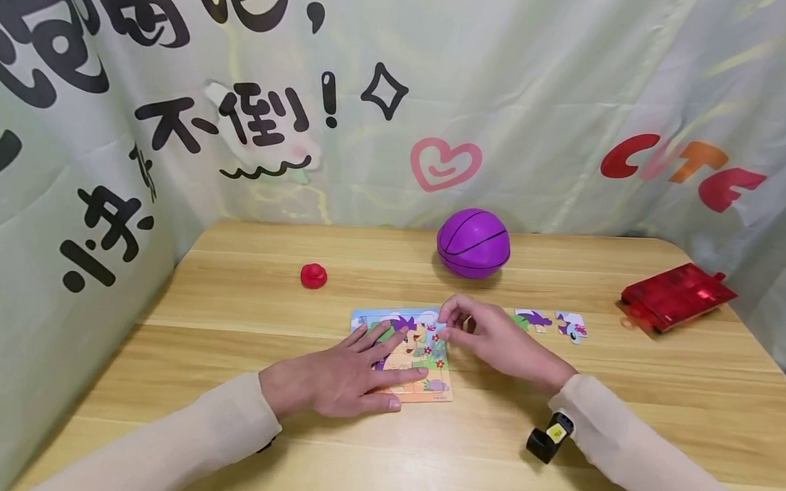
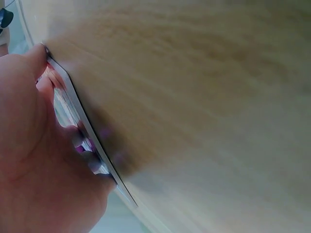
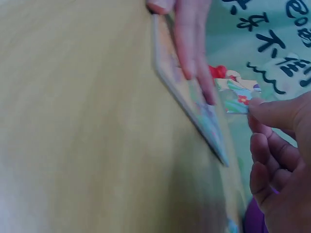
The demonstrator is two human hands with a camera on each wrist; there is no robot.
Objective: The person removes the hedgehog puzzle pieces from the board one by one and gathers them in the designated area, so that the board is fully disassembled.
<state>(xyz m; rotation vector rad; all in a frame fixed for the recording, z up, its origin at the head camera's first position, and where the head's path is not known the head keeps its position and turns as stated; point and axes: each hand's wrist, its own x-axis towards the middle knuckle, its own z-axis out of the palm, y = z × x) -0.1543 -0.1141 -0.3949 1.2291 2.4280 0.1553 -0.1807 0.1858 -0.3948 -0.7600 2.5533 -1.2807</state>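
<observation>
A jigsaw puzzle board [image 1: 432,388] with a cartoon pony picture lies on the table. My left hand [image 1: 352,381] rests across it with fingers spread and straight, covering its lower left part. In the left wrist view the thumb reaches the near edge of the board [image 2: 83,116]. My right hand [image 1: 496,341] is over the board's upper right corner, its thumb and index finger pinching a puzzle piece [image 3: 237,96] with a red flower on it. The other fingers curl loosely below the piece.
Two loose puzzle pieces [image 1: 532,320] lie right of the board. Farther back are a purple ball [image 1: 474,244] and a small red object [image 1: 313,276]. A shiny red pouch [image 1: 677,295] lies at the right edge. Printed cloth [image 1: 541,84] hangs behind the table.
</observation>
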